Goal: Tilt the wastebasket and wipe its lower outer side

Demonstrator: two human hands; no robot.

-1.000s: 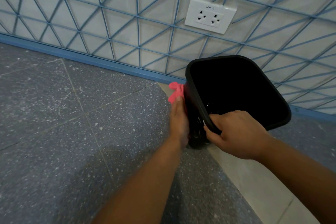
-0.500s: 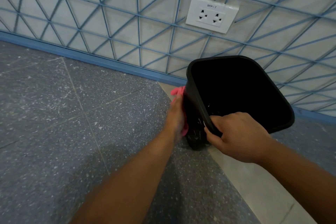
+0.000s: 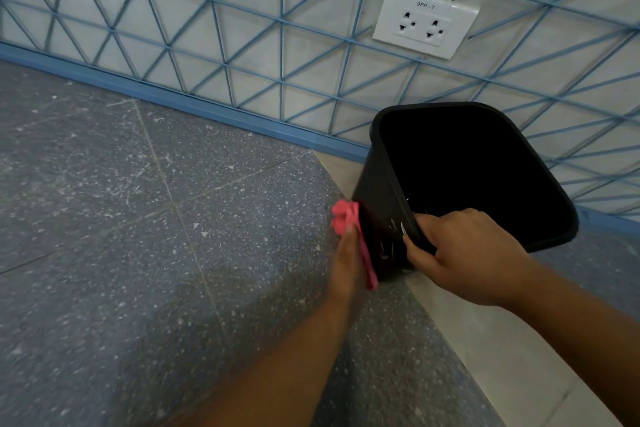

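Black bin (image 3: pixel 377 191) stands on the floor (image 3: pixel 145 218) right by the wall (image 3: pixel 242 31), tipped toward the camera so the mouth faces up & fwd. Inside reads solid black; can't tell if anything is in it, no contents visible. Rim is a rounded rectangle, smooth plastic, w/ pale scuffs or scratches on the near outer wall, just under the rim.

Right hand (image 3: pixel 464 263) clamps the near edge of the rim: fingers curled over into the bin, thumb on the outside wall. Left hand (image 3: pixel 346 260) lies flat against the bin's left outer side, fingers straight, pressing a pink cloth (image 3: pixel 346 218) onto the plastic. Cloth is bunched at the fingertips & trails down under the palm to near the bin's base; bright pink, crumpled.

Floor is grey-blue speckled tile w/ thin joints; a pale strip (image 3: pixel 485 340) runs under the bin toward bottom right. Wall is white w/ a blue line pattern of triangles, blue skirting (image 3: pixel 173 100) along its foot. White double socket (image 3: pixel 425 21) sits on the wall above the bin, small label "9PP-7" on top.
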